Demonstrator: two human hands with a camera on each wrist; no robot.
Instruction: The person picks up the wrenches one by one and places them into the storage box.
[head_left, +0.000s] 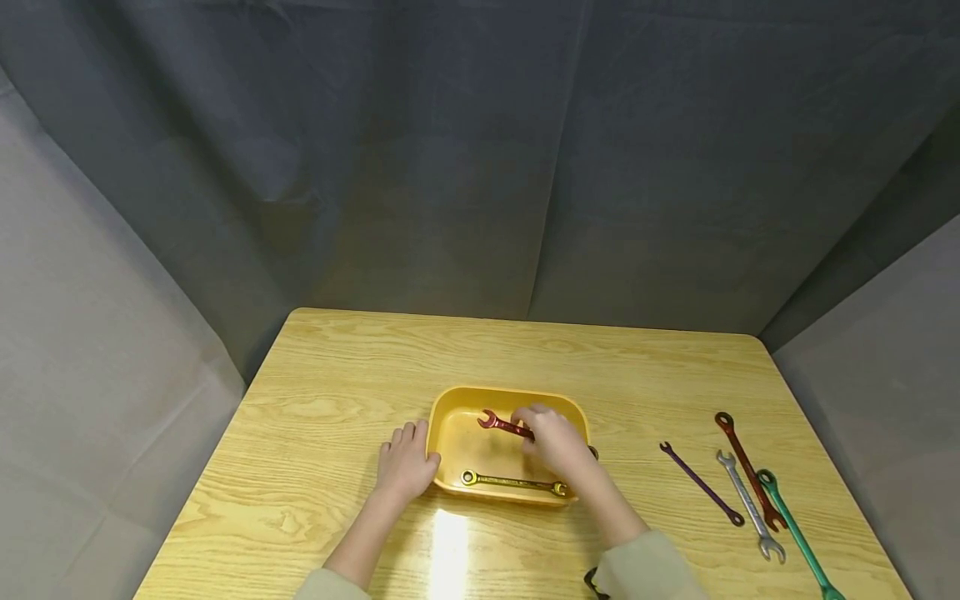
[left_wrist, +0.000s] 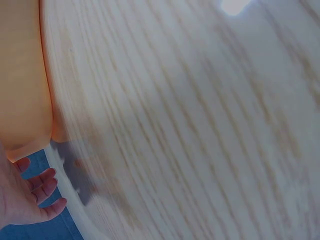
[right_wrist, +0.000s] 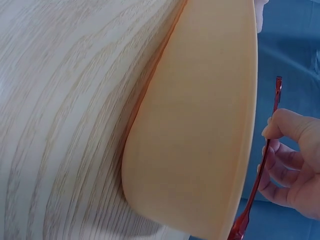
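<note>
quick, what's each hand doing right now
Left hand: open, flat against the yellow tub.
Right hand: pinching the red wrench over the tub.

Wooden table (head_left: 315, 400); at its right edge, purple wrench (head_left: 701, 482), dark red wrench (head_left: 747, 467), silver wrench (head_left: 749, 504), green wrench (head_left: 797, 533); grey backdrop cloth (head_left: 480, 150) behind.

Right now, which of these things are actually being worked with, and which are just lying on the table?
In use:
- red wrench, pinched by the right hand
- yellow tray, touched by the left hand
- gold wrench lying in the tray

Lying about:
- purple wrench
- dark red wrench
- silver wrench
- green wrench
</note>
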